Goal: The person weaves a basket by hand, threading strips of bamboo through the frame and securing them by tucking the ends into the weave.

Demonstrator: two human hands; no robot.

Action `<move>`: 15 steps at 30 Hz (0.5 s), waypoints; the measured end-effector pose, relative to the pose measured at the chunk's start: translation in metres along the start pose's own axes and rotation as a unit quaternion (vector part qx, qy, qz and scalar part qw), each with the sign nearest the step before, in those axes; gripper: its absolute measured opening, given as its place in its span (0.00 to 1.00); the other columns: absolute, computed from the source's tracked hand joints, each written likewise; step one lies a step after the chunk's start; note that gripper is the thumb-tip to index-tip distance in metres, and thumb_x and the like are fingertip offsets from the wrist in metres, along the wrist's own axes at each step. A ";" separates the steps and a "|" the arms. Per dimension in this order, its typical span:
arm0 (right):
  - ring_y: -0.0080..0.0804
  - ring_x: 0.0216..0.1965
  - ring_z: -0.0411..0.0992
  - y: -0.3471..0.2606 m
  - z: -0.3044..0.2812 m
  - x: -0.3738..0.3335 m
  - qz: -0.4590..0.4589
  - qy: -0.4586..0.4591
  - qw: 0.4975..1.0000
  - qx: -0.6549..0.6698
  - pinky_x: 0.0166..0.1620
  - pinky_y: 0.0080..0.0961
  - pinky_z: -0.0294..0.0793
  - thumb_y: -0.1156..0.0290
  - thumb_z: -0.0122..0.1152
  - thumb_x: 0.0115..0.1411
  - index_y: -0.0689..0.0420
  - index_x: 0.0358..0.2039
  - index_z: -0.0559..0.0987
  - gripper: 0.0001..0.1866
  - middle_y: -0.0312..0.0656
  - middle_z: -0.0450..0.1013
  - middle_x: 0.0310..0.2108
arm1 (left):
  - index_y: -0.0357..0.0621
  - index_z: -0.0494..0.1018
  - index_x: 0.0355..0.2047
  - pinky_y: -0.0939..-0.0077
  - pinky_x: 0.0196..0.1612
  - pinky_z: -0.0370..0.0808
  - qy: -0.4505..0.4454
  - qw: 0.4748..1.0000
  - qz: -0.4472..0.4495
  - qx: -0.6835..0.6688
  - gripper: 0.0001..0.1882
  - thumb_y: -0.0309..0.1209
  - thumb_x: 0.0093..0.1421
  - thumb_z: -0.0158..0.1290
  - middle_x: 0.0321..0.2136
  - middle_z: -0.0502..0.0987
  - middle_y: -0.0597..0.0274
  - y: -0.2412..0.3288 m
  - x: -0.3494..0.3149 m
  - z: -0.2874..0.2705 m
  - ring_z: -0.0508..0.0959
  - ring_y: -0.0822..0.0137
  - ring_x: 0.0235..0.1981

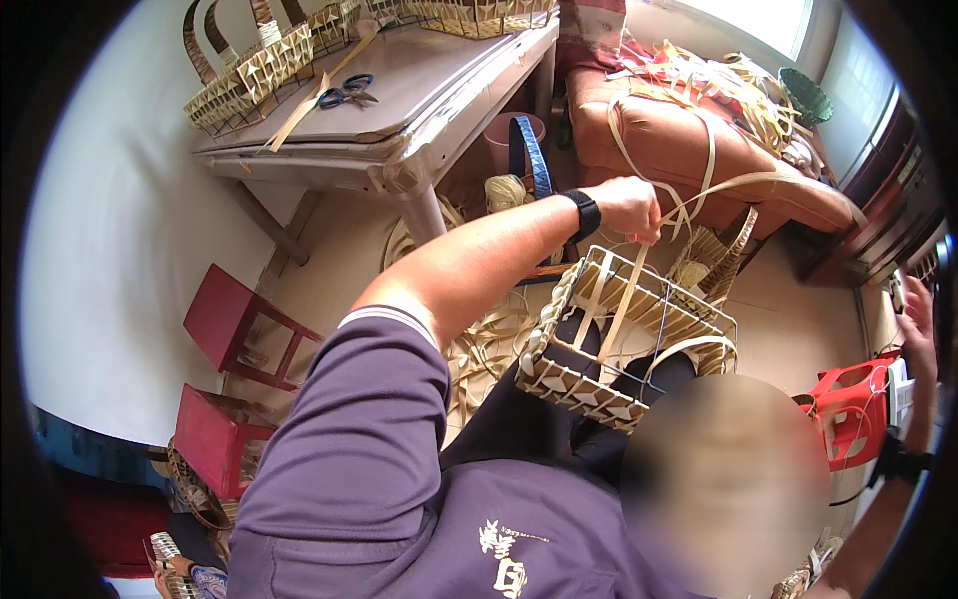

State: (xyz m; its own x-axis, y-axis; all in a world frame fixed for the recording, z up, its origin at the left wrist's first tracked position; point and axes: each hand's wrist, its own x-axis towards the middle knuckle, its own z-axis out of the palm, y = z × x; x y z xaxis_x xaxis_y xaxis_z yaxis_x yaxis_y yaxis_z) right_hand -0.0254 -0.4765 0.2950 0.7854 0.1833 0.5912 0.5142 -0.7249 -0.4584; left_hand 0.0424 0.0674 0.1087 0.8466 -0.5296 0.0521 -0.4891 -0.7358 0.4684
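A rectangular wire-frame basket, partly woven with pale and brown strips, rests across my legs. My left hand is above its far side, fingers closed on a flat pale weaving strip. The strip slants down from the fist into the basket. Another length of pale strip arcs off to the right from near this hand. My right hand is raised at the far right rim, away from the basket. Its fingers are blurred, beside a small pale object I cannot make out.
Blue-handled scissors and finished baskets lie on the table. Loose strips cover an orange armchair. Red stools stand left, another red stool right. At lower left another person's hand touches a woven piece.
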 end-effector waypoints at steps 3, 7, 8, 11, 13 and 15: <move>0.39 0.61 0.77 -0.022 0.114 -0.027 -0.043 -0.071 0.989 -0.124 0.63 0.38 0.75 0.78 0.69 0.59 0.55 0.63 0.81 0.29 0.44 0.80 0.57 | 0.46 0.91 0.37 0.73 0.40 0.84 -0.037 0.997 0.000 -0.071 0.12 0.40 0.66 0.65 0.29 0.90 0.61 -0.023 0.013 0.033 0.89 0.71 0.33; 0.47 0.45 0.84 -0.124 0.219 -0.052 -0.097 -0.235 0.967 0.006 0.52 0.34 0.81 0.82 0.71 0.58 0.61 0.43 0.88 0.12 0.50 0.84 0.41 | 0.45 0.91 0.37 0.73 0.33 0.81 -0.052 0.996 -0.028 -0.063 0.12 0.40 0.65 0.66 0.24 0.87 0.64 -0.029 0.004 0.051 0.86 0.72 0.26; 0.47 0.43 0.84 -0.126 0.236 -0.054 -0.116 -0.231 0.965 0.035 0.49 0.35 0.82 0.82 0.70 0.59 0.61 0.42 0.88 0.11 0.50 0.84 0.40 | 0.44 0.91 0.36 0.74 0.30 0.80 -0.048 0.993 -0.029 -0.101 0.13 0.40 0.64 0.67 0.23 0.85 0.65 -0.034 0.008 0.058 0.85 0.72 0.24; 0.44 0.38 0.84 -0.122 0.302 -0.047 -0.153 -0.261 0.950 0.073 0.43 0.36 0.82 0.78 0.68 0.64 0.63 0.43 0.88 0.08 0.50 0.84 0.38 | 0.40 0.90 0.35 0.74 0.29 0.75 -0.089 0.964 -0.073 -0.238 0.13 0.38 0.62 0.68 0.21 0.84 0.66 -0.042 0.005 0.059 0.80 0.75 0.23; 0.47 0.37 0.84 -0.121 0.334 -0.043 -0.181 -0.264 0.944 0.083 0.42 0.37 0.82 0.78 0.68 0.64 0.62 0.44 0.89 0.09 0.50 0.84 0.37 | 0.39 0.90 0.34 0.74 0.29 0.74 -0.093 0.964 -0.071 -0.238 0.11 0.36 0.61 0.68 0.21 0.83 0.67 -0.043 0.008 0.062 0.79 0.75 0.23; 0.49 0.37 0.84 -0.117 0.363 -0.038 -0.175 -0.270 0.944 0.076 0.43 0.37 0.82 0.78 0.68 0.63 0.62 0.43 0.89 0.09 0.52 0.83 0.37 | 0.39 0.90 0.34 0.74 0.30 0.73 -0.095 0.964 -0.071 -0.238 0.10 0.34 0.60 0.69 0.22 0.83 0.67 -0.046 0.010 0.066 0.78 0.76 0.24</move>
State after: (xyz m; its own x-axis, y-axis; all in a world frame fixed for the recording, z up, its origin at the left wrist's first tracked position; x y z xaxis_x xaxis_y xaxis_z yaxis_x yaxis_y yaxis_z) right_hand 0.0094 -0.1578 0.0849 0.5990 0.7345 0.3189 0.7856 -0.4620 -0.4115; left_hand 0.0598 0.0686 0.0295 0.8222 -0.5384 -0.1847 -0.1806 -0.5544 0.8124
